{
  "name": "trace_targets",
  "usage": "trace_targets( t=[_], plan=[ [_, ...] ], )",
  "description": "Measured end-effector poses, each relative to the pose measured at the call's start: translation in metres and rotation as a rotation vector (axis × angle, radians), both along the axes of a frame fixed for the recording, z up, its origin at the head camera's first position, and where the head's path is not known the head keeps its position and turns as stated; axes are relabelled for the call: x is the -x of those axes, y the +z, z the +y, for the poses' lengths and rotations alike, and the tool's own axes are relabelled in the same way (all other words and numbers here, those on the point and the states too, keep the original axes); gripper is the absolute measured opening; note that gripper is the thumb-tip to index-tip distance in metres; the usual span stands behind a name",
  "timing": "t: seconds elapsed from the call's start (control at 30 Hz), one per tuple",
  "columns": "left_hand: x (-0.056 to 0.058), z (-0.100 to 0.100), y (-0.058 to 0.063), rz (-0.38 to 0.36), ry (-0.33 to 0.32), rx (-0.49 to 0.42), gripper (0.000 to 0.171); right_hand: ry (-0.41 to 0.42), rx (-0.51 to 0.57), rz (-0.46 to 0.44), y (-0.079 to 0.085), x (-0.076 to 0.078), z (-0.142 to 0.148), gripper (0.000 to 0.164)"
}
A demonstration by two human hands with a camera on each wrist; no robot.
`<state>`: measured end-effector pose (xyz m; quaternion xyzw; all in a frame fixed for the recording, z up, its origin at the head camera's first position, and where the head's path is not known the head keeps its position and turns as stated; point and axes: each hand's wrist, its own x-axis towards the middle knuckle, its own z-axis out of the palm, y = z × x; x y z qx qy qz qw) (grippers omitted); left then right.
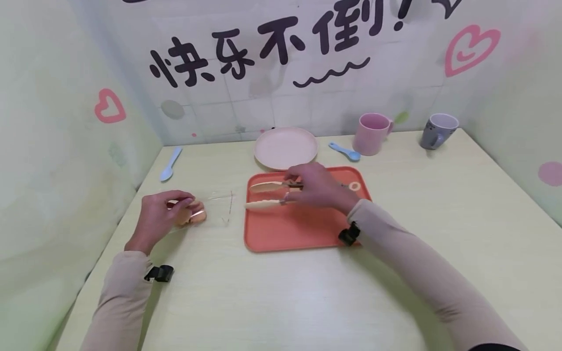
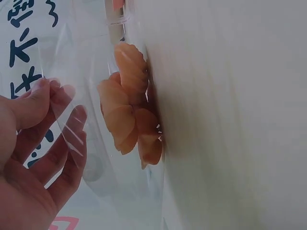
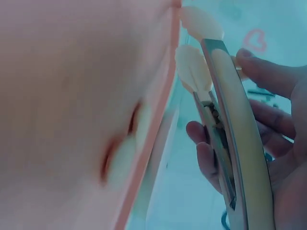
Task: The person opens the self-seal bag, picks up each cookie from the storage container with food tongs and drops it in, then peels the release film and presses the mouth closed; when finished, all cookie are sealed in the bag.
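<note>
My left hand pinches the edge of a clear plastic bag at the left of the table. Inside the bag lie several orange-brown, ridged pieces that look like small bread rolls, touching each other near the tabletop. Over the red-orange tray, my right hand grips a pair of tongs with metal arms and cream-coloured scalloped tips. The tips point left and stand apart with nothing between them. Two pale, blurred shapes show at the tray in the right wrist view; their kind is unclear.
Behind the tray sits a pink plate. A blue spoon lies at the back left, and a blue measuring spoon right of the plate. A pink mug and a grey-blue mug stand at the back right, near the wall.
</note>
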<state>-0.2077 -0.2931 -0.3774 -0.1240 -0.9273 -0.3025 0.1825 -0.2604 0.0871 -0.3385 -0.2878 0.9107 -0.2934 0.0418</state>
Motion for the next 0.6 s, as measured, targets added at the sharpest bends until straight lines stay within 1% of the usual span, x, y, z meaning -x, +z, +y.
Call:
trace_targets(
  t=[0.23, 0.3, 0.43, 0.6],
  plan=[
    [0.0, 0.003, 0.001, -0.023, 0.002, 0.003, 0.012, -0.039, -0.068, 0.173, 0.005, -0.001, 0.051, 0.045],
    [-0.001, 0.004, 0.002, -0.032, 0.002, 0.001, 0.012, -0.053, -0.093, 0.209, 0.007, -0.002, 0.063, 0.046],
    [-0.002, 0.004, 0.003, -0.047, 0.008, 0.012, 0.013, -0.073, -0.115, 0.224, 0.006, -0.002, 0.082, 0.046],
    [-0.003, 0.004, 0.005, -0.06, 0.003, 0.02, 0.012, -0.105, -0.122, 0.18, 0.004, 0.0, 0.098, 0.044]
  ],
)
